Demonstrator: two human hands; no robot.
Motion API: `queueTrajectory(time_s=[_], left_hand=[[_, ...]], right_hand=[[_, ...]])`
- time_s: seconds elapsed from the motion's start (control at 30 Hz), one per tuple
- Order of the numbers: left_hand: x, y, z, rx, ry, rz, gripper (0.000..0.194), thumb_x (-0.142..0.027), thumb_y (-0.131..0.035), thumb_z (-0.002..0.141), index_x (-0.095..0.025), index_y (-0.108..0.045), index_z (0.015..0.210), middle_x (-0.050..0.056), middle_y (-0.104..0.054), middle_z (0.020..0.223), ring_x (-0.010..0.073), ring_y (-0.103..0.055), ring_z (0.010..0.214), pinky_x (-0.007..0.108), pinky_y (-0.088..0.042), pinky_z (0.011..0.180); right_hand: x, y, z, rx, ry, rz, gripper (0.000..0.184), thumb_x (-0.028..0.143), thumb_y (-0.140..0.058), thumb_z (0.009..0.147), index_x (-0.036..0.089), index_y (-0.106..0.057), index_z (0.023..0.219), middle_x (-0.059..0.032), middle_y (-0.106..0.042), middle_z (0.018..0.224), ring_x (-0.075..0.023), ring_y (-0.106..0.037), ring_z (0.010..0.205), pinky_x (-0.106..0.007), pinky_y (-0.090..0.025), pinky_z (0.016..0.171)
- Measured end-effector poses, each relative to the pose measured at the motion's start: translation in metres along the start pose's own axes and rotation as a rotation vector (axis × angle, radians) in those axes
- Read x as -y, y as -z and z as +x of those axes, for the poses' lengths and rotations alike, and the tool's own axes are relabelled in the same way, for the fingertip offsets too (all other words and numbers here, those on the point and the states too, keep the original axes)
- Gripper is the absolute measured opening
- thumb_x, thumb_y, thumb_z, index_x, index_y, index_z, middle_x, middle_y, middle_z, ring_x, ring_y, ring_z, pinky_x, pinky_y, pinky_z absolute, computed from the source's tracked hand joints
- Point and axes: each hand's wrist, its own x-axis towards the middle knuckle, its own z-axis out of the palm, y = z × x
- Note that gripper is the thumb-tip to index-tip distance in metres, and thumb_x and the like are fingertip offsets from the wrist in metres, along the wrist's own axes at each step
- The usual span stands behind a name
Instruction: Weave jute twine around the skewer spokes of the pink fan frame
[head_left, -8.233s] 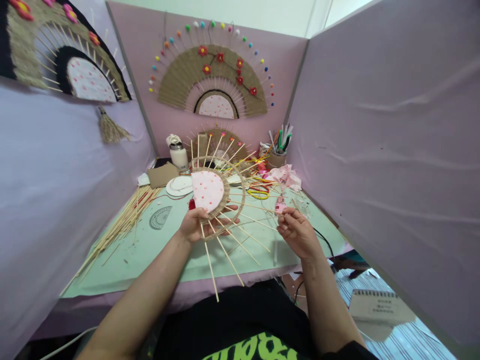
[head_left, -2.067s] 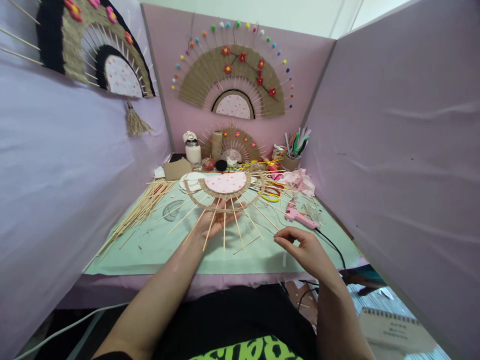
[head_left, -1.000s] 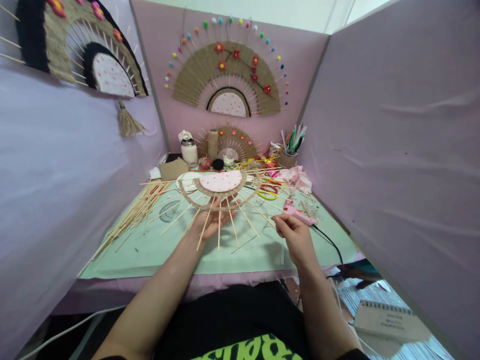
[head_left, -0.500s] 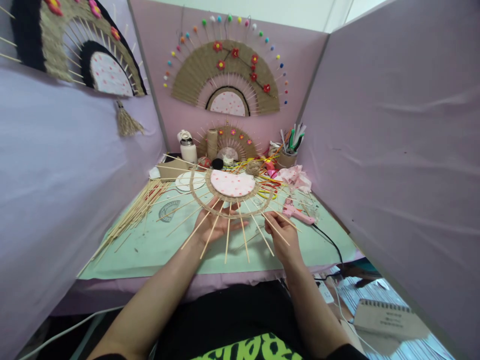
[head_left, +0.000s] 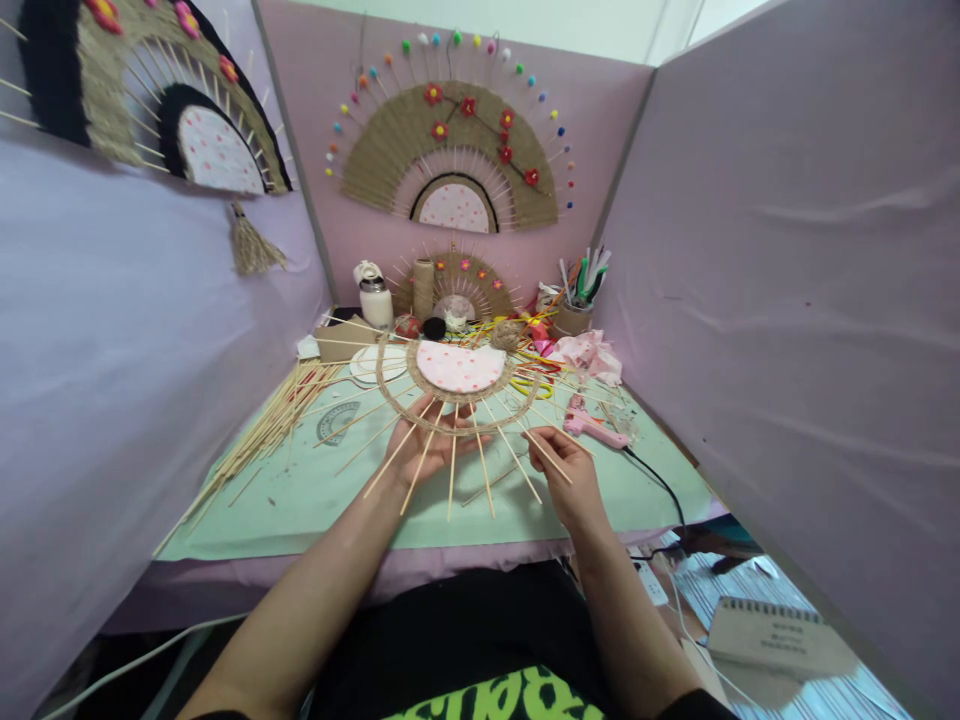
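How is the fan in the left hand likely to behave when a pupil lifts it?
The fan is probably light: slender sticks and narrow twine bands. Those sticks may wobble or snap if knocked, since their outer ends spread out unjoined.

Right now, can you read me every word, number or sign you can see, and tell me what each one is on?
I can't read any for sure.
Black cloth shirt: big bright green letters, cut off at the bottom, so I can't tell the word.
Pale spiral-bound notebook: small lines of writing, too blurred.
Grey half-round protractor: marks too small to read.
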Motion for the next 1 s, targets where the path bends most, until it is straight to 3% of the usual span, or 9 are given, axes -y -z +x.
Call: queueTrajectory(time_s=[0.3,0.47,0.63,1.0], left_hand=[[-0.004,0.002,0.001,-0.021,-0.040,-0.017,0.035,-0.035,-0.038,0.093,-0.017,-0.068,0.087,0.014,-0.066,0.099,0.0156,-0.064,0.070,0.048,-0.055,0.083],[-0.007,0.002,0.001,-0.030,-0.085,-0.023,0.037,-0.034,-0.037,0.093,-0.017,-0.069,0.087,0.014,-0.067,0.099,0.0145,-0.064,0.068,0.046,-0.055,0.083],[-0.009,-0.001,0.001,-0.075,-0.143,-0.040,0.037,-0.035,-0.037,0.092,-0.017,-0.068,0.081,0.012,-0.068,0.091,0.0144,-0.064,0.066,0.048,-0.055,0.083],[-0.008,0.001,0.001,-0.052,-0.197,-0.028,0.037,-0.032,-0.037,0.093,-0.016,-0.069,0.084,0.013,-0.068,0.096,0.0145,-0.064,0.065,0.048,-0.055,0.083]], right_hand=[[0.007,0.009,-0.002,0.044,-0.006,-0.143,0.026,0.044,-0.068,0.075,0.018,-0.068,0.075,0.0014,-0.055,0.061,-0.0117,-0.046,0.056,-0.024,-0.037,0.055],[0.010,0.019,-0.004,0.167,0.014,-0.292,0.027,0.041,-0.069,0.074,0.018,-0.069,0.087,-0.0014,-0.062,0.070,-0.0144,-0.053,0.063,-0.026,-0.043,0.061],[0.021,0.031,-0.010,0.270,0.074,-0.448,0.021,0.038,-0.064,0.078,0.018,-0.070,0.080,-0.0019,-0.064,0.068,-0.0154,-0.054,0.064,-0.028,-0.044,0.064],[0.039,0.037,-0.020,0.331,0.030,-0.323,0.020,0.037,-0.066,0.077,0.019,-0.071,0.084,-0.0031,-0.066,0.070,-0.0156,-0.059,0.064,-0.027,-0.046,0.058]])
